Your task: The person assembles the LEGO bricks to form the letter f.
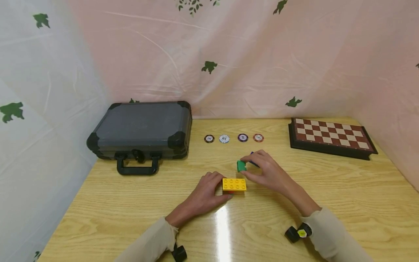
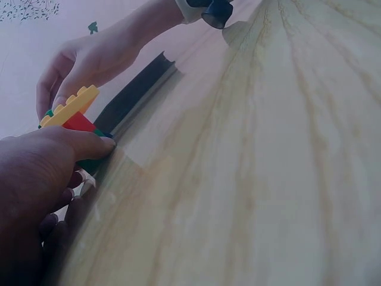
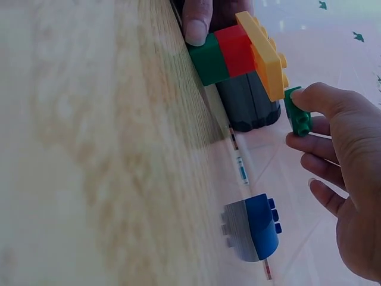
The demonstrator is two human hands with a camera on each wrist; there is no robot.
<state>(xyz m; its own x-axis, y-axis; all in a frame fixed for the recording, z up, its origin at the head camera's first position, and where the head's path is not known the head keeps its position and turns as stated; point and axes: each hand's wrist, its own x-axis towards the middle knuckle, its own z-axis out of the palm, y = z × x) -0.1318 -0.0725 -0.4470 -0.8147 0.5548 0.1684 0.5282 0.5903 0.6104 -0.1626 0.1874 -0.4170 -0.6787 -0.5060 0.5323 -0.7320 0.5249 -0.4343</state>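
A small stack of toy building bricks stands on the table: a green brick (image 3: 209,61) at the bottom, a red brick (image 3: 236,50) above it, and a flat yellow brick (image 1: 234,184) on top, overhanging the red one. My left hand (image 1: 204,194) grips the stack low down, its thumb along the green brick. Between thumb and fingertips my right hand (image 1: 266,171) pinches a small green brick (image 3: 297,112), raised beside the yellow one. Past that hand a blue brick (image 3: 262,227) sits on the table, partly hidden by the fingers in the head view.
At the back left lies a closed grey case (image 1: 140,123) with a black handle (image 1: 137,170). Several poker chips, among them a white one (image 1: 224,138), form a row behind the hands. A chessboard box (image 1: 332,136) lies at the back right. Patterned cloth (image 1: 229,83) hangs behind the table.
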